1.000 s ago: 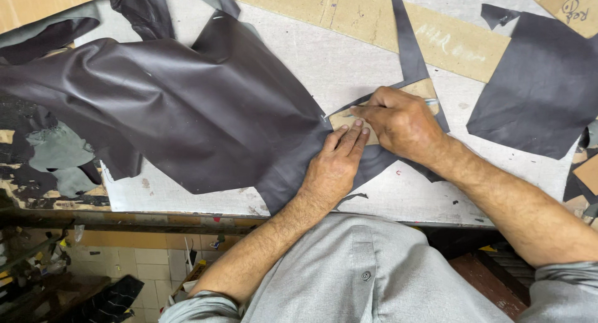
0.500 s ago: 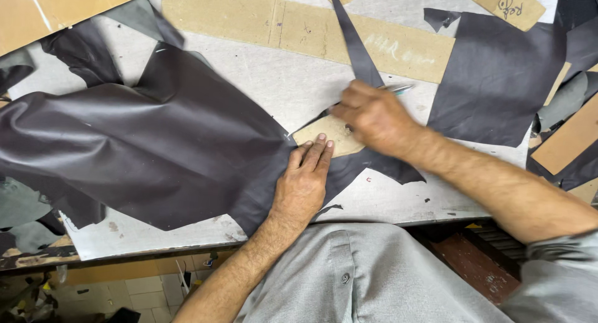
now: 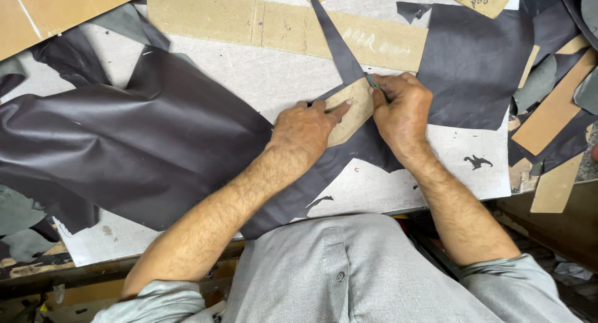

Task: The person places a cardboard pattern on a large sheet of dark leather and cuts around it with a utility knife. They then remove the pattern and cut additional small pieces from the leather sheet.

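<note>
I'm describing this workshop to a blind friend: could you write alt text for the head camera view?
A person's left hand presses a tan cardboard template onto dark leather on a pale worktable, while the right hand works a small tool along its edge. Leather offcuts and cardboard strips lie around.

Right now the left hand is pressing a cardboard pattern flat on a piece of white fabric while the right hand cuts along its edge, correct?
Not quite. In the head view the cardboard pattern lies on dark brown leather, not white fabric. The left hand presses it flat while the right hand works a thin tool along its edge.

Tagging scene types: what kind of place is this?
Likely a leather-cutting workbench: a large dark leather hide, a cardboard pattern pressed flat by the left hand, the right hand tracing its edge.
</note>
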Tool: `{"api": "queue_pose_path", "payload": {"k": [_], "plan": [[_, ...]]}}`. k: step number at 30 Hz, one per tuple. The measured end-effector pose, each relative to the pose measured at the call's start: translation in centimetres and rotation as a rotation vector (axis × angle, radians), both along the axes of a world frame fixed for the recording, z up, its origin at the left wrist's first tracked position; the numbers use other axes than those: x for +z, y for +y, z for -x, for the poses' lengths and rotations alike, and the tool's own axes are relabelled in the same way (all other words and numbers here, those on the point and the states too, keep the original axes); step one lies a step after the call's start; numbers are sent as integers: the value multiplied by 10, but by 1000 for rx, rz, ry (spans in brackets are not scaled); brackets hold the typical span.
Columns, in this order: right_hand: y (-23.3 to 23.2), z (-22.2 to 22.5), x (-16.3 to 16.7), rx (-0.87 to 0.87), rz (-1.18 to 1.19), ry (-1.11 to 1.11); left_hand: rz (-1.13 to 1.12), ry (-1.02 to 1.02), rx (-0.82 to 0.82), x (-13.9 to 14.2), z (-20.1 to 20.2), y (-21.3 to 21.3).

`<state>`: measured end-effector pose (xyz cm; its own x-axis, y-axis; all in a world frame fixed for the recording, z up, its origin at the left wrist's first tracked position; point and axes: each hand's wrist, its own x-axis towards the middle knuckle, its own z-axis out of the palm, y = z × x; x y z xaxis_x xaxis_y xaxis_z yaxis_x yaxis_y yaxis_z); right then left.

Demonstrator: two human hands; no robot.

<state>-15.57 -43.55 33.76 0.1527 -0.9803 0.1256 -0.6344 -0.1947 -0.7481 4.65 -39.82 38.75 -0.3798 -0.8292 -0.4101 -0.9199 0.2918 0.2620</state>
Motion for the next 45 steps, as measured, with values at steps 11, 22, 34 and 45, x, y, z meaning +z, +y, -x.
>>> {"api": "queue_pose_path", "payload": {"k": [11, 22, 34, 45], "plan": [[36, 22, 1, 76, 175, 397, 17, -15, -78, -15, 0, -11], [104, -9, 60, 305, -547, 267, -136, -19, -223, -17, -24, -52], [97, -132, -7, 330, 139, 210, -59, 40, -231, -30, -32, -57], [134, -88, 30, 373, 11, 349, -174, -87, -270, -11, -28, -53]]}}
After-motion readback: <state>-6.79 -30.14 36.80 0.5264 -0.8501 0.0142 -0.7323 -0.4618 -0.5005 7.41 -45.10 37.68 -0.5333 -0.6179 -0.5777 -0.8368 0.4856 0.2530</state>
